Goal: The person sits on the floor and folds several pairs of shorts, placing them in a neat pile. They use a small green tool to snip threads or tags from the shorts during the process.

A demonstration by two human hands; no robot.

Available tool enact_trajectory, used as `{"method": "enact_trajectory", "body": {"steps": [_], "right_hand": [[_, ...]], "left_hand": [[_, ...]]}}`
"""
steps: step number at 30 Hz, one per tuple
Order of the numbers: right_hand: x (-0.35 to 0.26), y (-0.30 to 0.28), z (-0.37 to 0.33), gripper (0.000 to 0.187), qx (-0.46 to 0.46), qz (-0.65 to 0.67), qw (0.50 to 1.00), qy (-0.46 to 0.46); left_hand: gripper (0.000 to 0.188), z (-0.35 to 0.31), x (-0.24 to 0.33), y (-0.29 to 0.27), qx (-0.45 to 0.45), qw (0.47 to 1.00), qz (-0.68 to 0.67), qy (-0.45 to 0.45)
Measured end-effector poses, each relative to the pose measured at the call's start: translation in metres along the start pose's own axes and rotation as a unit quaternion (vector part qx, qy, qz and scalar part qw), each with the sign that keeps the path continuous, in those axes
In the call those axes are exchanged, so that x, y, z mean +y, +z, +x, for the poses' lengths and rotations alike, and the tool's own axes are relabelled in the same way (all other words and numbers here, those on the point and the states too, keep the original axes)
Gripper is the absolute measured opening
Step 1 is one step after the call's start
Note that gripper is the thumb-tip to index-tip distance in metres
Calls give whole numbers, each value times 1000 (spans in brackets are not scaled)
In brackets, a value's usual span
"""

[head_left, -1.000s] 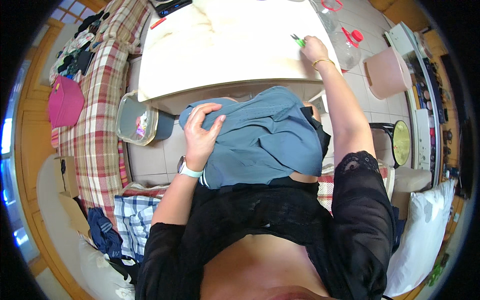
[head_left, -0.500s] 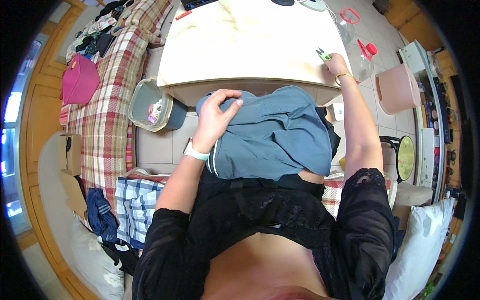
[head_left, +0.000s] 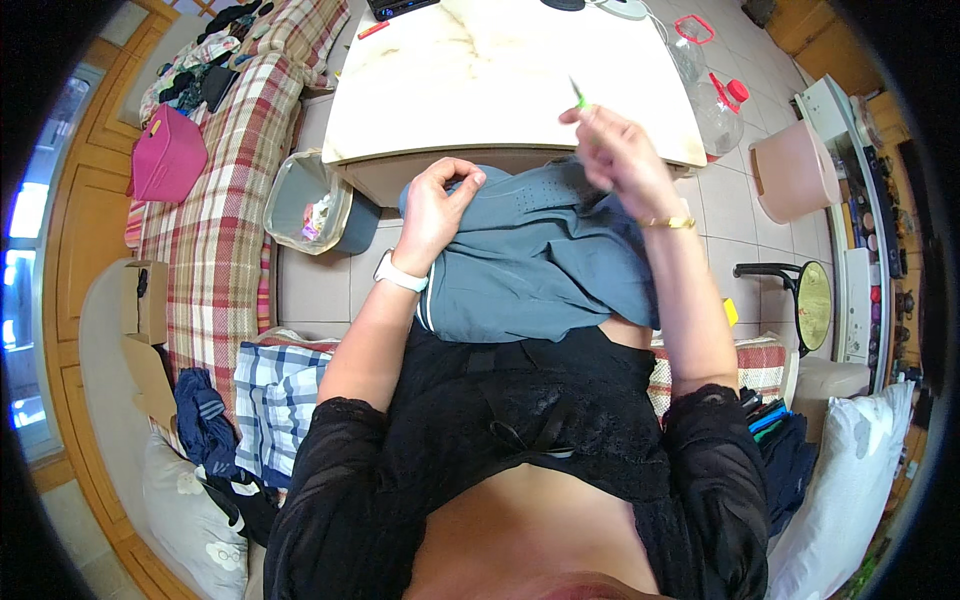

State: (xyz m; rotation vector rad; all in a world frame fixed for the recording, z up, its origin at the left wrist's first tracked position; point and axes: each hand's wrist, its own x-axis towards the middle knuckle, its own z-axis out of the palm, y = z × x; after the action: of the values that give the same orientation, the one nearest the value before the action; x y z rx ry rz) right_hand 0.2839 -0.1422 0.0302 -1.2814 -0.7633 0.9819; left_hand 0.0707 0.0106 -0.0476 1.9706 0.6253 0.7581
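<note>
A grey-blue garment (head_left: pixel 530 270) with white piping along its left side lies bunched across my lap. At its upper left my left hand (head_left: pixel 437 205) is closed, thumb and forefinger pressed together beside the cloth; what is between the fingertips is too small to make out. My right hand (head_left: pixel 625 160), slightly blurred, is above the garment's upper right, by the table's near edge. It grips small green thread snips (head_left: pixel 580 98), whose dark blades point away and a little left. The fingers cover most of the handle.
A pale marble-patterned table (head_left: pixel 450 110) stands ahead, with a red stick-like object (head_left: pixel 373 30) on it. Left of my knees is a lined grey bin (head_left: pixel 290 225) holding wrappers. Clear plastic bottles (head_left: pixel 718 125) and a pink bin (head_left: pixel 795 172) stand at right. A plaid-covered couch (head_left: pixel 215 250) runs along the left.
My right hand has lifted the snips off the table's right side and brought them left and nearer, over the garment. My left hand's fingers have curled from loosely spread into a pinch.
</note>
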Motion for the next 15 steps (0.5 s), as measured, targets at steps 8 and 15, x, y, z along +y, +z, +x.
{"method": "enact_trajectory", "body": {"steps": [8, 15], "right_hand": [[45, 42, -41, 39, -22, -36, 999, 28], [47, 40, -49, 30, -42, -115, 991, 59]], "left_hand": [[14, -4, -1, 3, 28, 999, -33, 16], [9, -8, -4, 5, 26, 992, -120, 3]]}}
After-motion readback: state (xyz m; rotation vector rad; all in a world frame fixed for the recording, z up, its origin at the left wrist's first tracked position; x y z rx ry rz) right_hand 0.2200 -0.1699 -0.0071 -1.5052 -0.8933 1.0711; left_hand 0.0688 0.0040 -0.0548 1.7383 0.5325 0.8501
